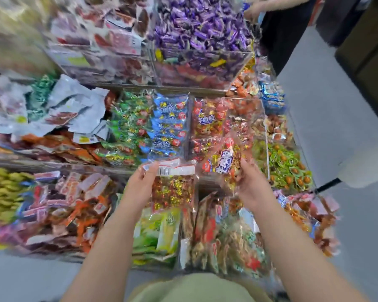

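My left hand (140, 184) grips a clear snack packet (175, 188) by its left edge; the packet has a white barcode label at the top and red and gold pieces inside. My right hand (249, 182) holds a second clear packet (225, 160) with a blue and white logo and red and gold contents, tilted up to the right. Both packets hang over a tiered display of clear bins in front of me.
Bins hold blue packets (168, 125), green packets (129, 125), purple candies (201, 27), white pouches (74, 105), yellow snacks (2, 192) and green and orange sweets (288, 164). Grey floor (336, 105) lies to the right. Another person's arm (277, 5) reaches in at the top right.
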`<state>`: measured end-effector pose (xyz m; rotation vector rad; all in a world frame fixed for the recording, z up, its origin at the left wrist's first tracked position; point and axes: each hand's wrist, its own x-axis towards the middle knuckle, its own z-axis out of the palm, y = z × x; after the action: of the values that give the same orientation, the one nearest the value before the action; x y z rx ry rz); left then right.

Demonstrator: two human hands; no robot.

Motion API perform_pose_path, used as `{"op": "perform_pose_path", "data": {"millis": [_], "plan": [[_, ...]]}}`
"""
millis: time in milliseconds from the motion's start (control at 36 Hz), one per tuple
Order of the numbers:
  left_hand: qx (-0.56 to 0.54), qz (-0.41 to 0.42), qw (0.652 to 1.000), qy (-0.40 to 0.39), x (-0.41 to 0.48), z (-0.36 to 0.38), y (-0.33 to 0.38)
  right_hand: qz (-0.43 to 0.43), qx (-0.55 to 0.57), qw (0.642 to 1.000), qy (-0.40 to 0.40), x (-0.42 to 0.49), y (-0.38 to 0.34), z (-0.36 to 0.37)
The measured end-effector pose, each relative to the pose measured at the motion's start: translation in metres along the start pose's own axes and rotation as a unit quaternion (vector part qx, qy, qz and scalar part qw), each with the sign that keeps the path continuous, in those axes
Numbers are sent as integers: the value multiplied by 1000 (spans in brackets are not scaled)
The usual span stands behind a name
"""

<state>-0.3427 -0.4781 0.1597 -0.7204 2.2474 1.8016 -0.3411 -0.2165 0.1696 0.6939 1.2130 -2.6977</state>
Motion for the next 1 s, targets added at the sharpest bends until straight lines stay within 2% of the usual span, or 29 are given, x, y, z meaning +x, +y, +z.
{"op": "perform_pose_path", "data": {"millis": [111, 306, 444, 611, 694, 833, 917, 1000], "plan": [[-41, 10, 999, 26, 6, 1, 22, 30, -6, 1000, -7, 25, -27, 22], [-39, 7, 997, 65, 15, 9, 56, 67, -34, 997, 0, 53, -51, 36], [-42, 0, 997, 65, 21, 13, 74, 120, 50, 991, 6, 60, -40, 40], [-9, -12, 997, 81, 26, 15, 85, 111, 51, 992, 16, 58, -19, 59], [16, -9, 997, 68, 26, 9, 87, 89, -48, 994, 30, 63, -5, 62], [24, -9, 999, 19, 34, -3, 84, 86, -206, 974, -26, 68, 6, 55], [16, -9, 1000, -1, 36, -9, 84, 116, -201, 971, -64, 68, 8, 55], [22, -2, 1000, -12, 34, -10, 85, 121, -192, 973, -38, 68, 10, 62]]}}
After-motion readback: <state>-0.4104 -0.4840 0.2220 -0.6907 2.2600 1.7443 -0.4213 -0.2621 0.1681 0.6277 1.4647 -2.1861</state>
